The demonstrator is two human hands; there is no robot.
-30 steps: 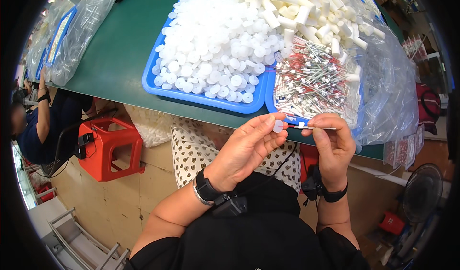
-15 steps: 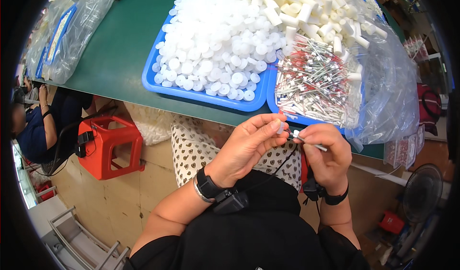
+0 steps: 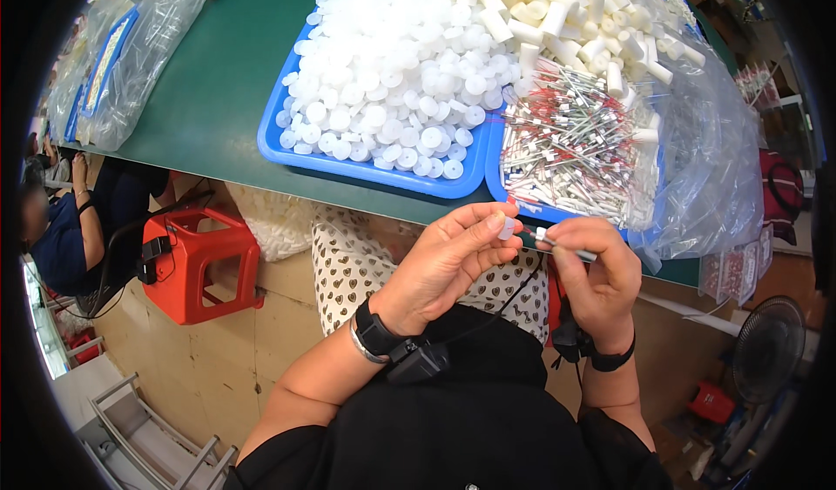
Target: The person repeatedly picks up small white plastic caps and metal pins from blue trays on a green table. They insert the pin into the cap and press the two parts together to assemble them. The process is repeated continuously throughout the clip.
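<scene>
We see, as the broadest element, a green table (image 3: pixel 200 107) crossing the upper part of the view. On it we find the larger blue tray (image 3: pixel 374 183), piled with translucent white discs (image 3: pixel 383 72) that rise above its rim. At its right, just beside it, we note the smaller blue tray (image 3: pixel 495 155), filled with wired pieces (image 3: pixel 570 133) in white, grey and red. Cream tubes (image 3: pixel 553 22) lie heaped behind these, and a clear plastic bag (image 3: pixel 714 168) drapes over the tray's right side to the table's front edge. Below the table, we observe a cloth (image 3: pixel 344 264) patterned with dark motifs, a red stool (image 3: pixel 178 277) to its left, and a dark fan (image 3: pixel 769 346) at the far right.

Next in scale are the two hands, raised near each other just in front of the smaller tray. We see the left hand (image 3: pixel 444 264) with thumb and index finger pinched together and the other fingers loosely curled; the right hand (image 3: pixel 601 268) is likewise narrowed, its thumb and fingertips closed on a slim grey shaft (image 3: pixel 589 255) with a white head (image 3: pixel 542 233) pointing left. Smallest of all, we mark the single disc (image 3: pixel 508 228) gripped at the left fingertips. Whether shaft and disc are joined, we cannot tell.
</scene>
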